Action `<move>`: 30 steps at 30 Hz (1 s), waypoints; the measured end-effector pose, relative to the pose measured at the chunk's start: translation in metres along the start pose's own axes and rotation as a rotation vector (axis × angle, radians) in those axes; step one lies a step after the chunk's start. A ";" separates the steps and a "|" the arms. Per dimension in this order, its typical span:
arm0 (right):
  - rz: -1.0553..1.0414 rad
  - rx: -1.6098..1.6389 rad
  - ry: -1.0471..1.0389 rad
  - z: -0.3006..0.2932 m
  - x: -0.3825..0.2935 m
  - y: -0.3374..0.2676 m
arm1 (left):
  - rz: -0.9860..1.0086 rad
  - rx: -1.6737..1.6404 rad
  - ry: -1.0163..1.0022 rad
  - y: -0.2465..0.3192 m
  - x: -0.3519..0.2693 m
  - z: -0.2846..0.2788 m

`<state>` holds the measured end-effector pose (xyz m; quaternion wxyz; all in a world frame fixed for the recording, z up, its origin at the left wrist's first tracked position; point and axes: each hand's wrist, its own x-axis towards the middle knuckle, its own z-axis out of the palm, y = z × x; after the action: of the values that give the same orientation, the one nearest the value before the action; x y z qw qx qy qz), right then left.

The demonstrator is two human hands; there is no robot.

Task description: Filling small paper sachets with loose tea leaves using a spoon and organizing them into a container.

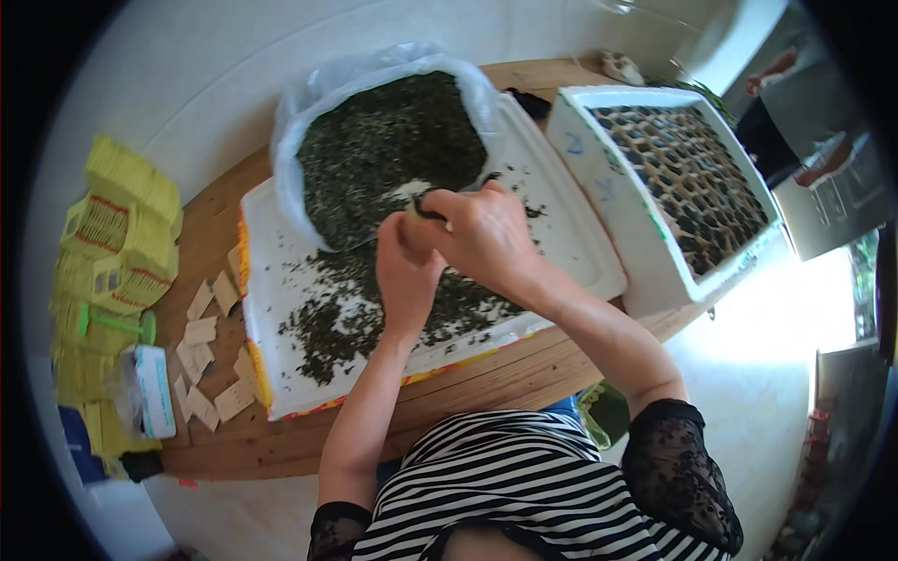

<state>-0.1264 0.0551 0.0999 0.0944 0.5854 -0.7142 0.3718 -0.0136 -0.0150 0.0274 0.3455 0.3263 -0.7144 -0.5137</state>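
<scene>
Both my hands meet over a white foam lid [561, 203] strewn with dark, crumbled plant matter [326, 343]. My left hand [410, 270] grips a small tan packet or tube [414, 228], largely covered by the fingers. Held against its top, my right hand [477, 224] has a dark pinch of matter at the fingertips; whether a tool is there too cannot be told. Just beyond the hands, a clear plastic bag [291, 147] lies open, full of the same dark leafy matter [393, 133].
A white foam box [680, 273] at right holds rows of small tan paper tubes with dark filling. Yellow packets [133, 182], loose tan paper pieces [200, 350], a green plastic item [116, 322] and a blue-white box [154, 389] lie left. Another person's arm [828, 165] shows at far right.
</scene>
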 end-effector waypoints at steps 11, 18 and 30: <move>0.131 0.120 -0.016 -0.106 0.006 0.044 | 0.268 0.000 -0.223 0.001 -0.015 0.012; 0.365 -0.242 0.245 -0.247 -0.006 0.112 | 0.201 0.035 0.004 -0.035 -0.009 -0.009; 0.440 -0.387 0.104 -0.231 -0.034 0.161 | 0.201 0.148 0.014 -0.051 -0.006 -0.014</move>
<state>-0.3320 0.2355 0.1755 0.1579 0.3676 -0.8759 0.2698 0.0073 -0.0304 -0.0188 0.3752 0.2814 -0.7770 -0.4200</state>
